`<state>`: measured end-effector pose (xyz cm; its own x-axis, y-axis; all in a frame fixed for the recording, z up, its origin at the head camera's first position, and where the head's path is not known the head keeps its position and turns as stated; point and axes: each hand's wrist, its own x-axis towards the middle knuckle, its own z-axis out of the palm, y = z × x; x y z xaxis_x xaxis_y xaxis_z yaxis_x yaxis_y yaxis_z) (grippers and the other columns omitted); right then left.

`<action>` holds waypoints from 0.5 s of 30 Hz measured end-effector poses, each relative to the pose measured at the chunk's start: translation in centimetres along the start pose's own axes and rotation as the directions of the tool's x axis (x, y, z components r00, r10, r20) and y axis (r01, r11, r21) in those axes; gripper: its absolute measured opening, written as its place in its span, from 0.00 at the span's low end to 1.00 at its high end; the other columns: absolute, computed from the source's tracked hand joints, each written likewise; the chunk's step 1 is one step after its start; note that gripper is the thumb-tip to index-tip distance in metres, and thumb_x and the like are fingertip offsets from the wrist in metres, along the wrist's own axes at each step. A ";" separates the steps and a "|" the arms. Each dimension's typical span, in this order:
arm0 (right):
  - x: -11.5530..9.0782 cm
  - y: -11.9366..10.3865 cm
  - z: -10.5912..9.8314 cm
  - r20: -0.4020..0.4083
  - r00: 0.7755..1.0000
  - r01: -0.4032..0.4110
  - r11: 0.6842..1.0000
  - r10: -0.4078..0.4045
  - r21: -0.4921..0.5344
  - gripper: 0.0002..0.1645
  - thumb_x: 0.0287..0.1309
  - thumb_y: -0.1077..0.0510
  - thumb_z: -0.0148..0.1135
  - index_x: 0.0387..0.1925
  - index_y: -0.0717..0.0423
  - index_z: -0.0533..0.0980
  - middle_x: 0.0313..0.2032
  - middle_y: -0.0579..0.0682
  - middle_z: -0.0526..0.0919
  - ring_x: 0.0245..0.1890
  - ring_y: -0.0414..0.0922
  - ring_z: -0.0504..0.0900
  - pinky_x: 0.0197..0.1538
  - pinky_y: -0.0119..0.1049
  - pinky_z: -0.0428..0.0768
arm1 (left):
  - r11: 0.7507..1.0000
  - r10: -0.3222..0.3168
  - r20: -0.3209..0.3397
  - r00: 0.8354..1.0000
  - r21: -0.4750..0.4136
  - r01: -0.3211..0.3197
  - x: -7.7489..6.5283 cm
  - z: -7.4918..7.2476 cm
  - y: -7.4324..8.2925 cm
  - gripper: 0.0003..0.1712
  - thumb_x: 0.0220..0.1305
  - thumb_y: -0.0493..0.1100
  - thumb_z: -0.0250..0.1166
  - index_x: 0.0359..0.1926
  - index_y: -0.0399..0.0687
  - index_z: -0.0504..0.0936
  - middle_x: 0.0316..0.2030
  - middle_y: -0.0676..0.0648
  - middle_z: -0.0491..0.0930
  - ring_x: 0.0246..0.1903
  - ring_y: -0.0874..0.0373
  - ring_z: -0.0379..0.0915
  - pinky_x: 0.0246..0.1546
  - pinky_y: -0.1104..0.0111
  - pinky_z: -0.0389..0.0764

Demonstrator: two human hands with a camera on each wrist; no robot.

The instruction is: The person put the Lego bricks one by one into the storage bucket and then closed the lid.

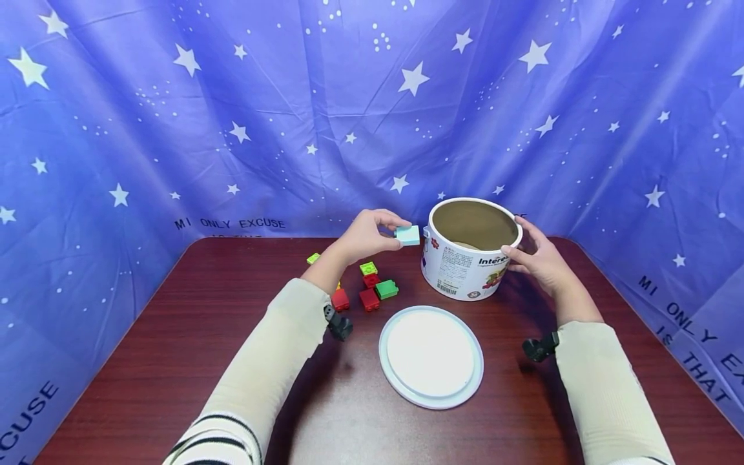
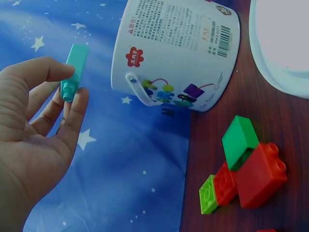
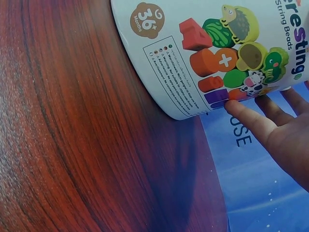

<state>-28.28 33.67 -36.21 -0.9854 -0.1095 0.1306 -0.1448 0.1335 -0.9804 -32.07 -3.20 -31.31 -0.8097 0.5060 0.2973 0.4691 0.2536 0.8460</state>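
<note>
In the head view my left hand pinches a light teal building block between thumb and fingers, just left of the white bucket. The left wrist view shows the block on edge, its studs facing the palm side. My right hand holds the bucket's right side, the thumb at the front near the rim and the other fingers round the far side. Upright and uncovered, the bucket shows its brownish inside; its bottom is partly hidden. In the right wrist view a fingertip of the right hand touches the printed wall.
A round white lid lies on the dark red wooden table in front of the bucket. Left of the lid are several blocks, including a green block and a red block. A blue starry cloth hangs behind.
</note>
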 end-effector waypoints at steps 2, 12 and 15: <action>0.0 0.0 0.0 -0.001 1.000 0.001 1.000 -0.001 -0.002 0.51 0.64 0.62 0.60 0.78 0.51 0.40 0.72 0.70 0.44 0.50 0.35 0.71 0.41 0.32 0.83 | 1.000 -0.002 -0.001 1.000 -0.008 0.002 0.5 0.3 0.3 0.21 0.50 0.31 0.71 0.49 0.40 0.86 0.45 0.47 0.80 0.48 0.44 0.71 0.39 0.66 0.82; -0.1 0.1 0.0 -0.007 1.000 0.005 1.000 -0.005 -0.009 0.51 0.64 0.61 0.60 0.77 0.51 0.40 0.71 0.71 0.46 0.50 0.35 0.70 0.41 0.32 0.82 | 0.998 0.012 -0.008 1.000 0.059 -0.011 3.1 1.8 2.0 0.21 0.50 0.31 0.73 0.48 0.40 0.86 0.45 0.47 0.82 0.45 0.51 0.73 0.39 0.71 0.78; 0.0 0.0 0.0 -0.007 1.000 0.004 1.000 -0.004 -0.009 0.51 0.64 0.61 0.60 0.78 0.50 0.41 0.72 0.71 0.46 0.50 0.35 0.70 0.41 0.32 0.82 | 0.997 0.006 -0.007 1.000 0.081 -0.005 3.8 2.2 2.3 0.21 0.50 0.32 0.74 0.48 0.41 0.86 0.47 0.48 0.82 0.47 0.50 0.73 0.39 0.72 0.77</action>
<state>-28.26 33.68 -36.25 -0.9854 -0.1028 0.1356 -0.1494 0.1415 -0.9786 -33.25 1.09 -29.17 -0.8095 0.5016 0.3051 0.5002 0.3174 0.8056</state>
